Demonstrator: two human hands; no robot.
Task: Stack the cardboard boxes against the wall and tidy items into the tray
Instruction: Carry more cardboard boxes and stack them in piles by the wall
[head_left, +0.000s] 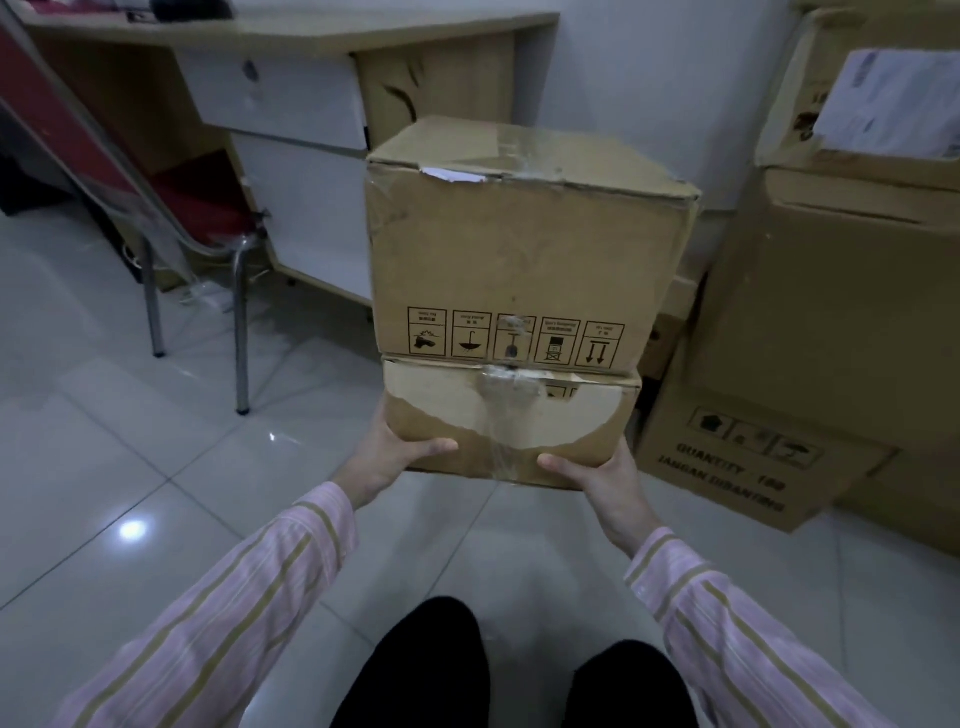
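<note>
Two cardboard boxes are held up in front of me, one on top of the other. The upper box (524, 249) is the larger, with a taped top and a row of handling symbols printed upside down. The lower box (498, 415) is flatter, with torn paper and clear tape on its front. My left hand (395, 457) grips its lower left corner, thumb across the front. My right hand (597, 478) grips the lower right corner the same way. The fingers under the box are hidden.
A large stack of cardboard boxes (810, 322) stands against the white wall at right, a paper label (893, 104) on top. A wooden desk (322, 93) with white drawers is behind, a red metal-legged chair (171, 208) at left. Glossy tiled floor (104, 467) lies below.
</note>
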